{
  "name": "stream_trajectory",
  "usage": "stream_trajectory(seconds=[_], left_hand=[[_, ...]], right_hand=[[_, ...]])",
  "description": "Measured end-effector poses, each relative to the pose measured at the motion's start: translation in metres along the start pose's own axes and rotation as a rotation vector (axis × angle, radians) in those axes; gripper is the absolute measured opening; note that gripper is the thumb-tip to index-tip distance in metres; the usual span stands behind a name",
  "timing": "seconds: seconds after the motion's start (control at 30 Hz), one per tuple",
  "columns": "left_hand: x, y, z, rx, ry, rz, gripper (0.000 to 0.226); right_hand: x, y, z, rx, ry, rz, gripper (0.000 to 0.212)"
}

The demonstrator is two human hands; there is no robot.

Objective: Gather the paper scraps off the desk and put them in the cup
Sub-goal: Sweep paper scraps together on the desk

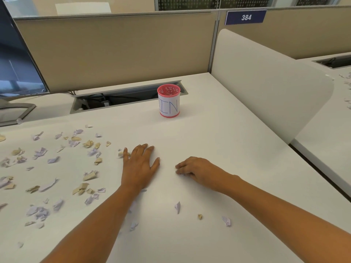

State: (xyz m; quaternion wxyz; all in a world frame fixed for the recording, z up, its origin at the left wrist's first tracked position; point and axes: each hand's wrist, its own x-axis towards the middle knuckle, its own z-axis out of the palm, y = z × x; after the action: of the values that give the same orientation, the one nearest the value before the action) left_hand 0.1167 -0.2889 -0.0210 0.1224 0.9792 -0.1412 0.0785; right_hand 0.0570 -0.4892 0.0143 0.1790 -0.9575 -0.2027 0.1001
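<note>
Left hand (139, 164) lies flat on the desk (218, 130), fingers straight. Right hand (191, 168) is curled; contents cannot be determined. Scraps (39, 153) lie scattered left, well apart from the cup (168, 103). Risk: sweeping pushes scraps over the edge.

Bright, even light; faint soft shadows on the desk (218, 139). Edges bow; paper scraps (39, 153) near its left edge seem slightly blurred.

We sit in an open-plan office: beige cubicle partitions (114, 50) at 12 o'clock, a blue plate (246, 17) numbered 384 at 1 o'clock, a monitor (17, 59) at 10 o'clock, a cable hatch (123, 97) sunk in the white desk (209, 133).
</note>
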Motion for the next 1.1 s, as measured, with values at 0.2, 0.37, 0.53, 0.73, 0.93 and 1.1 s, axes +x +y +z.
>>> stream_trajectory(seconds=[0.2, 0.37, 0.53, 0.73, 0.93, 1.1], left_hand=[[0.001, 0.000, 0.000, -0.013, -0.001, 0.001, 0.048], [0.001, -0.001, 0.001, -0.009, -0.001, 0.000, 0.048], [0.000, -0.001, 0.001, -0.023, 0.009, 0.000, 0.048], [0.001, 0.000, 0.001, -0.033, 0.006, 0.004, 0.049], [0.000, -0.002, 0.003, -0.042, 0.004, 0.005, 0.050], [0.000, -0.003, 0.004, -0.049, 0.018, 0.007, 0.050]], right_hand=[[0.015, -0.002, -0.006, -0.051, 0.011, 0.027, 0.030], [0.032, -0.002, -0.013, -0.056, -0.045, 0.056, 0.027], [0.058, 0.001, -0.025, -0.060, -0.040, 0.105, 0.030], [0.098, -0.002, -0.061, -0.076, 0.081, 0.136, 0.023], [0.130, 0.001, -0.107, -0.008, 0.299, 0.165, 0.022], [0.163, 0.010, -0.141, 0.011, 0.433, 0.272, 0.026]])
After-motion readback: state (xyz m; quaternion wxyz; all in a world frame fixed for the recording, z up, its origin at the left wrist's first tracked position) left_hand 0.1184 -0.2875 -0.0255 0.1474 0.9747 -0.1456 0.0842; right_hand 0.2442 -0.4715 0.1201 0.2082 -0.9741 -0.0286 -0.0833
